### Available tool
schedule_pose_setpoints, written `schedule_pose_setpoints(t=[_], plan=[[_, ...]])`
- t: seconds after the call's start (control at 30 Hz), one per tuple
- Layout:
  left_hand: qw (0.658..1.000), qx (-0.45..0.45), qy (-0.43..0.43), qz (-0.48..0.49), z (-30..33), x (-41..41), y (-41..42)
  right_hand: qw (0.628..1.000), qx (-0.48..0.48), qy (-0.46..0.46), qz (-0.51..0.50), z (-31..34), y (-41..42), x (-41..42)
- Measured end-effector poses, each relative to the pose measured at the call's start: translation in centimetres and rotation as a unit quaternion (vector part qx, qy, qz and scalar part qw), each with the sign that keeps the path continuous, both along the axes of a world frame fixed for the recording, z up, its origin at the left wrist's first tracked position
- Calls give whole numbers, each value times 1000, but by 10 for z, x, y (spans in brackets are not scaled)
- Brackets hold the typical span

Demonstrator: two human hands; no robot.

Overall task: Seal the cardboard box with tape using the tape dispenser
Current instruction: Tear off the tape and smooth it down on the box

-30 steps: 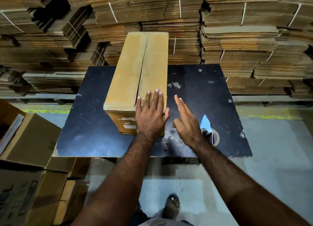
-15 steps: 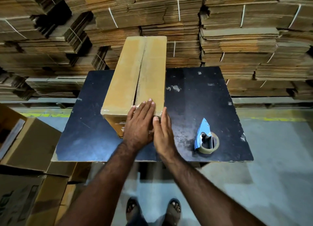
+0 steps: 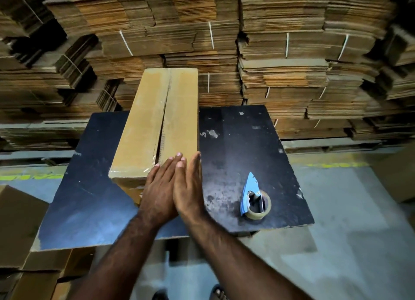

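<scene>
Strapped stacks of flattened brown cardboard (image 3: 280, 52) fill the upper frame. Below them, a black flat table (image 3: 235, 147) carries a long tan cardboard box (image 3: 143, 129) at centre, its flap seam slightly gaping at the near end with clear tape along the near edge. The left hand (image 3: 160, 192) and right hand (image 3: 187, 187) lie flat side by side on the box's near right corner, fingers (image 3: 177, 158) straight and pressed together, gripping nothing. The blue tape dispenser with its tan roll (image 3: 254, 198) sits lower right, well apart. Best to press the flaps level before taping.
</scene>
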State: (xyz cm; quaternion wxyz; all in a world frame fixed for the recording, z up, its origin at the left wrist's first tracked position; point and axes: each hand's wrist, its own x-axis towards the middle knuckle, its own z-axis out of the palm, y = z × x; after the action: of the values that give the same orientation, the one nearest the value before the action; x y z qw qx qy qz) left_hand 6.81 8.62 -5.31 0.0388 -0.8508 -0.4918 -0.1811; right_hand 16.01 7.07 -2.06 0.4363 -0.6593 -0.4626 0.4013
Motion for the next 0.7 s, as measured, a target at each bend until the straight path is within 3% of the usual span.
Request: schedule_pose_setpoints(t=[0.23,0.47,0.6,0.7], plan=[[995,-85,41,-15,8,-6,7,990,-60,124,27,7,52,30],[994,-103,25,-18,10,-7,6,976,-47,183,-109,-4,-1,8],[993,-111,21,-31,8,-9,9,962,-102,223,-121,-1,45,5],[990,-133,23,-31,18,-8,11,973,-152,164,-58,6,78,16]])
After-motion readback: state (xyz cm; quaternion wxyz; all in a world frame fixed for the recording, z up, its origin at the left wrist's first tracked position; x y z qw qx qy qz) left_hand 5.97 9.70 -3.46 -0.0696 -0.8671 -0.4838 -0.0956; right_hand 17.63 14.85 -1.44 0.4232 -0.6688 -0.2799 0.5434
